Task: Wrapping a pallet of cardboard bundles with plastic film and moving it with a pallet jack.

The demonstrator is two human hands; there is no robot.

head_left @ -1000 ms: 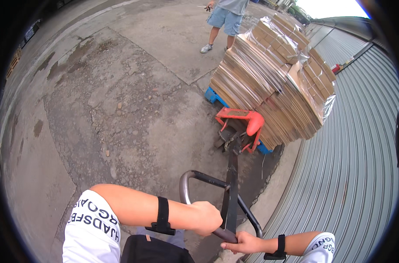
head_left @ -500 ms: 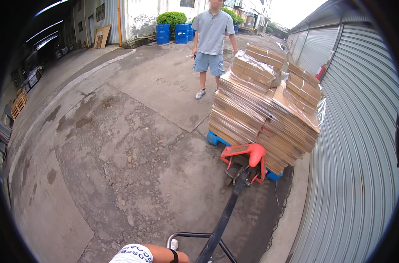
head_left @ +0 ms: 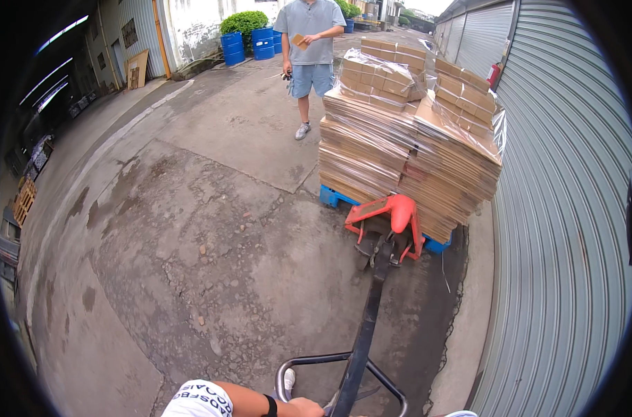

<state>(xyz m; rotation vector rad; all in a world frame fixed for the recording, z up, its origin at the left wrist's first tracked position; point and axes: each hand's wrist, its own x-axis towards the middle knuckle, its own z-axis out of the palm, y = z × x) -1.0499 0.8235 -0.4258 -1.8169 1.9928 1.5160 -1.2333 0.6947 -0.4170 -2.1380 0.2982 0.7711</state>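
Note:
My left arm, in a white sleeve with a black wristband, comes in at the lower edge. My left hand [head_left: 307,407] is closed at the lower part of the dark loop handle [head_left: 316,359] of a red pallet jack [head_left: 401,212]; the picture's edge cuts off part of the grip. My right hand is out of view. The jack's long black shaft slants away from me to its red body. Its forks go under a blue pallet [head_left: 330,196], stacked high with flat cardboard [head_left: 371,149] and strapped bundles [head_left: 377,80], partly covered in clear film.
Grey roller shutters [head_left: 566,208] run along the right beside a concrete kerb. Another person [head_left: 309,42] stands left of the load, holding a small brown piece. Blue drums [head_left: 263,44] stand farther back. The ground [head_left: 212,257] is cracked and rough. A wooden pallet [head_left: 24,201] leans far left.
The jack and load sit higher in the picture, and more of my left hand and the loop handle shows. The other person has raised one hand, with a brown piece in it.

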